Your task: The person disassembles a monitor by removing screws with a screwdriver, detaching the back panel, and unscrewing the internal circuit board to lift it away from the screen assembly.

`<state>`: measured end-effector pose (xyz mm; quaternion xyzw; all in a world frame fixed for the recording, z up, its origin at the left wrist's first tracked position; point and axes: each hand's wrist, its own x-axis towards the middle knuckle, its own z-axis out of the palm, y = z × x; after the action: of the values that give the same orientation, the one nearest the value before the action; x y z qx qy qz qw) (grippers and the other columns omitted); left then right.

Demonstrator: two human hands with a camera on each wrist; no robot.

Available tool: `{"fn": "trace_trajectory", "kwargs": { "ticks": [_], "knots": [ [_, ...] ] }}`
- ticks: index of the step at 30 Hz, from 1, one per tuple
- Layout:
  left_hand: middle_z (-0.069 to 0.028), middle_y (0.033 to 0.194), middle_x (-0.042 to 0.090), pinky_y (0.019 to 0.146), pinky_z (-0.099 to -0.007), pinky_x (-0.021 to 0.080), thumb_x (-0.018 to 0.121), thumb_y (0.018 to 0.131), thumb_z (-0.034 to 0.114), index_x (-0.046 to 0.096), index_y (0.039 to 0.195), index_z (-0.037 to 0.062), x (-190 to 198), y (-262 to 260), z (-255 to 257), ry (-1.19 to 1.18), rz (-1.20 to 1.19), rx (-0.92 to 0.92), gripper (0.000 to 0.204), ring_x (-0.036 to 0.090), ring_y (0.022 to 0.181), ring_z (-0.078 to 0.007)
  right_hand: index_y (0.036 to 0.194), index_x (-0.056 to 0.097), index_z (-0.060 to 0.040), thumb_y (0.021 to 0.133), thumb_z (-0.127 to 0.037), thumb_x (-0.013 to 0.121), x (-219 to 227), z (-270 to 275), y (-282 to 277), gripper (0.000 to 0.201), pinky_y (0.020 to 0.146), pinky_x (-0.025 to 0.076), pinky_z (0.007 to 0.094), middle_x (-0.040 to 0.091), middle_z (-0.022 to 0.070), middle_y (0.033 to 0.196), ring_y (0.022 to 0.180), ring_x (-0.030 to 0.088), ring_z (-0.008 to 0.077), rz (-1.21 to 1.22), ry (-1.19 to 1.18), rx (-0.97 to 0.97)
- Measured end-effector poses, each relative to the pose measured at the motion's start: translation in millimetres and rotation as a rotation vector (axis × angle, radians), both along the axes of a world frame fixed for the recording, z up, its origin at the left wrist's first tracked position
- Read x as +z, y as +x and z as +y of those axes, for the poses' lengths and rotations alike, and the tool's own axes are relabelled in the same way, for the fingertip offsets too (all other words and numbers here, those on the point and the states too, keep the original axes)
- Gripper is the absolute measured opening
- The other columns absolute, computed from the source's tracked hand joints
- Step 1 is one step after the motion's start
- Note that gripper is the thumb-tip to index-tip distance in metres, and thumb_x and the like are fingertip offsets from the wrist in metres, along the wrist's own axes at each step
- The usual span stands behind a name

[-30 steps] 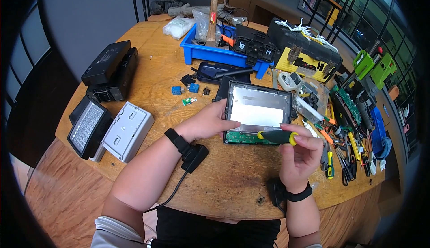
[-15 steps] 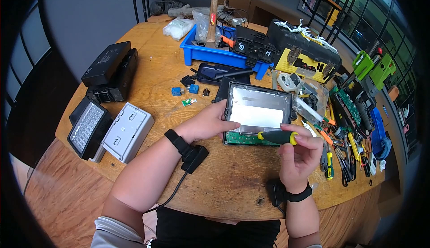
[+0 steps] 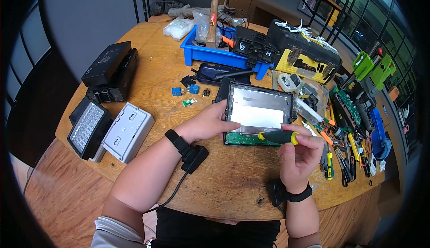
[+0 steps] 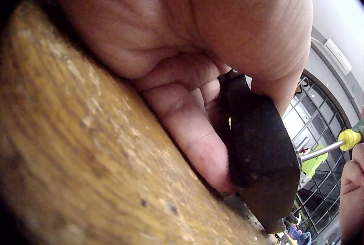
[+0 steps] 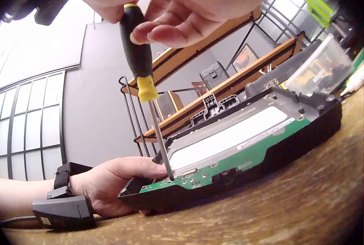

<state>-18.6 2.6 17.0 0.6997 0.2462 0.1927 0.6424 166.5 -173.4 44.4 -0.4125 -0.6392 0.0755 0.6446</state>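
Note:
A black-framed display unit (image 3: 259, 96) lies on the wooden table, with a metal panel, a white area and a green circuit board (image 3: 244, 138) along its near edge. My left hand (image 3: 207, 121) grips its left side, thumb on top and fingers curled under the black housing (image 4: 261, 148) in the left wrist view. My right hand (image 3: 301, 160) pinches the top of a green-and-yellow screwdriver (image 3: 280, 136) between thumb and fingers. In the right wrist view the screwdriver's shaft (image 5: 160, 137) slants down, its tip at a corner of the circuit board near my left thumb.
Left on the table sit a black box (image 3: 107, 64), an LED lamp (image 3: 89, 129) and a white case (image 3: 128, 131). Beyond the unit are blue connectors (image 3: 178, 91) and a blue tray (image 3: 210, 55). A toolbox (image 3: 304, 46) and many tools crowd the right side.

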Motion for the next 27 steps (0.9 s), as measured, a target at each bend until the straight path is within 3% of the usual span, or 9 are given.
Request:
{"fn": "trace_trajectory", "kwargs": {
  "ticks": [27],
  "knots": [
    [-0.0039,0.109,0.068,0.063,-0.0223,0.053,0.073,0.094,0.012,0.045,0.141,0.0021,-5.5,1.4,2.2,-0.019,-0.015,-0.002,0.056,0.063,0.087,-0.0073,0.113,0.042,-0.0083,0.092,0.007,0.065,-0.5,0.9,0.6,0.035,0.087,0.052,0.0302,0.063,0.0264,0.122,0.11,0.066,0.0275,-0.015,-0.008,0.007]
  ]
}}
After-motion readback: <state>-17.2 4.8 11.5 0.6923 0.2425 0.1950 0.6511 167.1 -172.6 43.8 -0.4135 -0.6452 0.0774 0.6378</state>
